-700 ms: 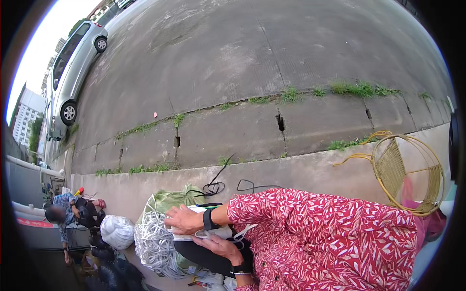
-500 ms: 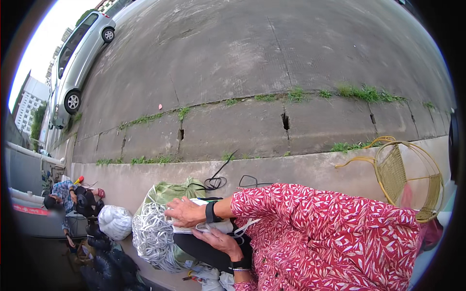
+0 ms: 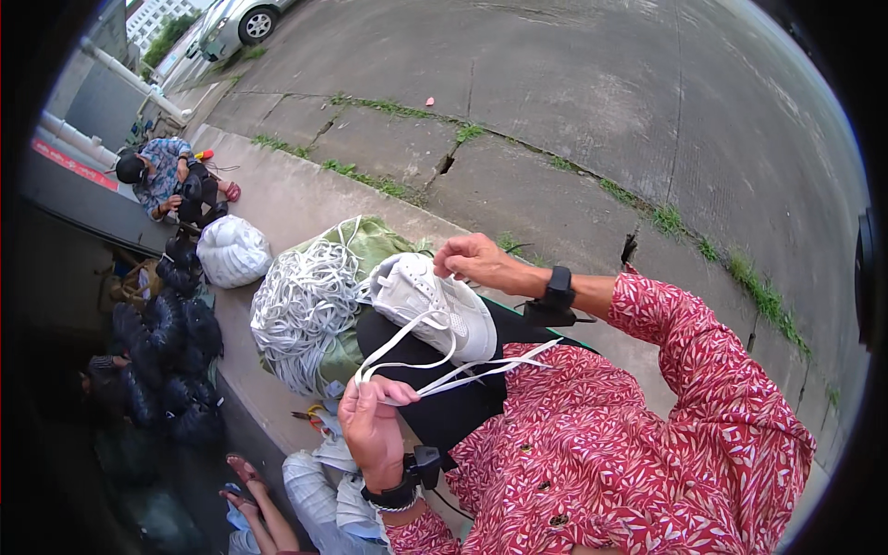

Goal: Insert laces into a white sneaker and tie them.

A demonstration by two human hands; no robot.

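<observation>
A pale white lace-up shoe lies on my black-clad thigh, its eyelets facing up. White shoelaces run from the shoe to my left hand, which pinches them between thumb and fingers below the shoe. Loose lace ends trail over toward my red patterned shirt. My right hand is at the far side of the shoe, fingertips drawn together close to the eyelets; whatever they grip is hidden. A big tangle of white laces rests on a green sack just beyond the shoe.
A stuffed white bag and black bundles stand to the left. Another person sits farther off by the wall. Orange-handled scissors lie near my left wrist. Someone's legs show at the lower edge.
The view has swung round. My hands, close together over the lap before, are now apart: the left draws the laces out to one side, while the right is by the eyelets. The shoe shows clearly now.
</observation>
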